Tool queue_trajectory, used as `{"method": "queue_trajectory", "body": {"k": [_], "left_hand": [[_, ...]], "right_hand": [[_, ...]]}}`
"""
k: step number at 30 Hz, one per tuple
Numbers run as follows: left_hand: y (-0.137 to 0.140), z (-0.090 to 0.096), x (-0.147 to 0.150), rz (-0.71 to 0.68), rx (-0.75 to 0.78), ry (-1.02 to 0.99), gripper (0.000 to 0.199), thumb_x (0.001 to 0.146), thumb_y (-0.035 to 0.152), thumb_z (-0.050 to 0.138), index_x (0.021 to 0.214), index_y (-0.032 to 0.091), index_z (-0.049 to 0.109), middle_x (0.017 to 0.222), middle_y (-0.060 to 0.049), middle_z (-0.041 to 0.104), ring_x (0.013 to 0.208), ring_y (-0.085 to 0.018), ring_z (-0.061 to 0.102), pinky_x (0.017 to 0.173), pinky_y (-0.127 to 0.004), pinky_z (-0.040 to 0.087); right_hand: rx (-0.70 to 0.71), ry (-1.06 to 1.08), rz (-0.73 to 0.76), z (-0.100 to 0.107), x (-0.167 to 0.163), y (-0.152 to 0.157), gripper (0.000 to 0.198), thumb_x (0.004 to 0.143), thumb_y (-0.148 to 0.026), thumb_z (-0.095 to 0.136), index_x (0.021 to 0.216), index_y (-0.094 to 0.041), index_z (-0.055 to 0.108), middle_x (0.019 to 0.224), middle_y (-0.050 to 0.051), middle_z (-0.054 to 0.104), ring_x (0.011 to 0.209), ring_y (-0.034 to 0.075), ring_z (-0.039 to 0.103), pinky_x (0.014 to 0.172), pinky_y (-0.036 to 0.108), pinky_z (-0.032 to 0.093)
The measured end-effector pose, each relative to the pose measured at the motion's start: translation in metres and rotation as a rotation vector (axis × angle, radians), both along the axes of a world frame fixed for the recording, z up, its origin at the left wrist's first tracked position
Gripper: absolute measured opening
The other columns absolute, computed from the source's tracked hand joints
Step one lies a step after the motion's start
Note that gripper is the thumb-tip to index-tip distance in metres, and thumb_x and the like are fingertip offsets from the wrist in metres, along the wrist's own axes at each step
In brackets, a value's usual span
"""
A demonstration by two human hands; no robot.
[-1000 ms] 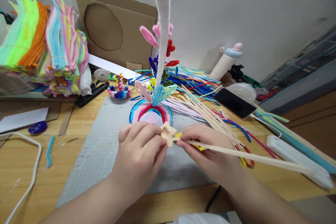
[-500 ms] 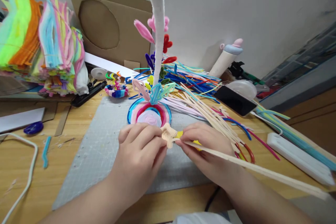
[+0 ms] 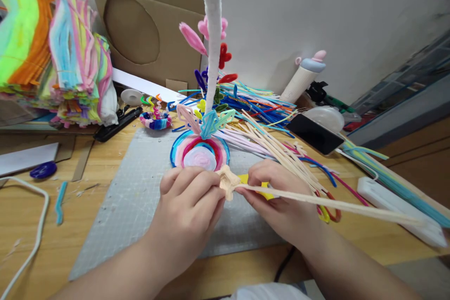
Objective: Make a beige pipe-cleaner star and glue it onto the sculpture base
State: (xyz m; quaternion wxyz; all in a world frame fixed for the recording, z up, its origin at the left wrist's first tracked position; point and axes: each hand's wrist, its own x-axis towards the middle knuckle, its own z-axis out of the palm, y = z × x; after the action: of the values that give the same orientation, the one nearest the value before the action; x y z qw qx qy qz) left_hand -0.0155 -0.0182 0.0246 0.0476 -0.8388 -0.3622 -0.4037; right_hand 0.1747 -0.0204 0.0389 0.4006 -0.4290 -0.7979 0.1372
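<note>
My left hand [image 3: 191, 206] is closed on a small beige star-shaped piece [image 3: 228, 182] made of fuzzy pipe cleaner, with a hollow in its middle. From the star, a long beige pipe cleaner [image 3: 316, 200] runs out to the right. My right hand [image 3: 281, 197] grips this strand near the star, thumb beneath it and index finger bent. A yellow object [image 3: 246, 179] shows behind and between my right fingers, mostly hidden, so its kind is unclear. Both hands are above the grey cutting mat [image 3: 116, 211].
A white fuzzy-wrapped stem [image 3: 213, 42] with pipe-cleaner flowers rises from a round coiled base [image 3: 176, 147]. Loose beige pipe cleaners [image 3: 281, 150] lie to the right, near a phone [image 3: 314, 134] and a white power strip [image 3: 401, 211]. Bundled pipe cleaners [image 3: 73, 56] stand at left, before cardboard [image 3: 176, 42].
The pipe cleaner's free end has swung up and away from me. My right index finger has lifted and bent, and more of the yellow object shows. The star has shifted slightly right.
</note>
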Motion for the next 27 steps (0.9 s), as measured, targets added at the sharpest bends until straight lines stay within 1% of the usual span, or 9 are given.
{"method": "queue_trajectory", "body": {"k": [4, 8, 12, 15, 20, 27], "left_hand": [[0.000, 0.001, 0.000, -0.004, 0.037, 0.013, 0.010, 0.080, 0.011, 0.063, 0.074, 0.019, 0.061, 0.084, 0.000, 0.070, 0.082, -0.018, 0.056, 0.071, -0.035, 0.034], [-0.001, 0.001, -0.001, -0.008, 0.072, 0.025, 0.009, 0.082, 0.013, 0.061, 0.076, 0.019, 0.062, 0.085, -0.001, 0.070, 0.084, -0.018, 0.056, 0.073, -0.034, 0.035], [-0.002, -0.001, -0.002, -0.022, 0.084, 0.043, 0.005, 0.083, 0.014, 0.061, 0.081, 0.018, 0.062, 0.089, -0.001, 0.070, 0.086, -0.018, 0.056, 0.075, -0.035, 0.035], [-0.002, -0.002, -0.003, -0.027, 0.096, 0.049, 0.004, 0.084, 0.014, 0.061, 0.082, 0.018, 0.062, 0.088, -0.002, 0.070, 0.086, -0.018, 0.056, 0.075, -0.035, 0.035], [-0.001, -0.004, -0.003, -0.037, 0.103, 0.063, 0.004, 0.084, 0.014, 0.060, 0.085, 0.018, 0.062, 0.091, -0.003, 0.070, 0.088, -0.018, 0.056, 0.075, -0.035, 0.035], [-0.001, -0.004, -0.003, -0.048, 0.111, 0.068, 0.004, 0.084, 0.013, 0.060, 0.084, 0.017, 0.062, 0.091, -0.003, 0.070, 0.088, -0.019, 0.056, 0.075, -0.034, 0.036]], "right_hand": [[-0.069, 0.056, 0.030, 0.001, 0.001, 0.003, 0.017, 0.081, -0.016, 0.065, 0.076, -0.020, 0.049, 0.072, -0.002, 0.054, 0.066, 0.013, 0.052, 0.060, 0.026, 0.041], [-0.114, 0.104, 0.024, 0.002, 0.001, 0.005, 0.015, 0.079, -0.016, 0.067, 0.079, -0.021, 0.053, 0.074, -0.002, 0.055, 0.070, 0.013, 0.054, 0.064, 0.026, 0.043], [-0.102, 0.125, 0.055, 0.003, 0.002, 0.006, 0.014, 0.078, -0.016, 0.069, 0.087, -0.021, 0.059, 0.081, -0.001, 0.060, 0.078, 0.014, 0.057, 0.070, 0.027, 0.045], [-0.087, 0.133, 0.109, 0.004, 0.004, 0.007, 0.013, 0.078, -0.014, 0.069, 0.086, -0.020, 0.062, 0.083, 0.001, 0.062, 0.082, 0.015, 0.059, 0.074, 0.028, 0.046], [-0.096, 0.134, 0.130, 0.004, 0.006, 0.009, 0.011, 0.077, -0.013, 0.070, 0.084, -0.019, 0.064, 0.083, 0.002, 0.062, 0.081, 0.014, 0.059, 0.073, 0.028, 0.047], [-0.137, 0.161, 0.167, 0.001, 0.005, 0.013, 0.010, 0.078, -0.012, 0.067, 0.082, -0.020, 0.061, 0.082, 0.001, 0.061, 0.082, 0.015, 0.059, 0.074, 0.030, 0.047]]}}
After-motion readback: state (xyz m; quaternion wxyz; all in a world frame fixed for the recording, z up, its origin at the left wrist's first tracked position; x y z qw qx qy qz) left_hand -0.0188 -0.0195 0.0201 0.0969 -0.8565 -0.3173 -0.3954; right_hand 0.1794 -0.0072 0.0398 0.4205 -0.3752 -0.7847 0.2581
